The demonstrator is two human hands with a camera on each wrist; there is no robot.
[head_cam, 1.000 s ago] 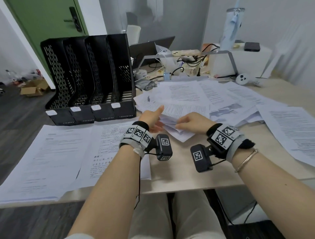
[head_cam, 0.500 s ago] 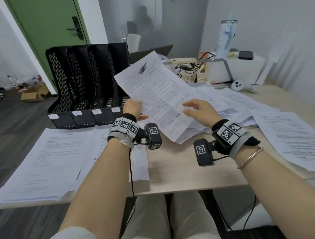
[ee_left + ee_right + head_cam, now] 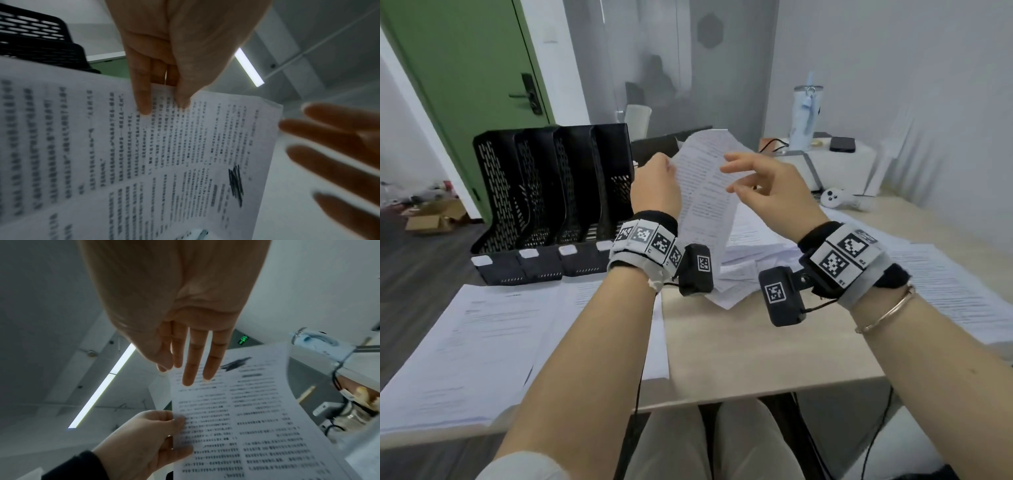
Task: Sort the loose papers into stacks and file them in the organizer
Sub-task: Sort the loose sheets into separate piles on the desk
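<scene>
My left hand [image 3: 655, 186] pinches the left edge of a printed sheet [image 3: 705, 205] and holds it upright above the desk. In the left wrist view the thumb and fingers [image 3: 144, 100] clamp that sheet [image 3: 164, 154], which bears a black scribble. My right hand [image 3: 763, 185] hovers at the sheet's right side with straight spread fingers [image 3: 193, 374], holding nothing. The black four-slot organizer [image 3: 551, 198] stands at the back left. Loose papers [image 3: 756, 246] lie heaped behind the hands. Two sorted stacks [image 3: 476, 346] lie in front of the organizer.
More sheets [image 3: 945, 287] spread over the right of the wooden desk [image 3: 739, 346]. A white box [image 3: 835, 164] with a blue tumbler [image 3: 804, 116], a phone and cables stands at the back right. A green door [image 3: 458, 75] is behind the organizer.
The sheet has risen from the heap to upright in front of me. My right hand has come off it and now hovers beside it. The left hand keeps its pinch.
</scene>
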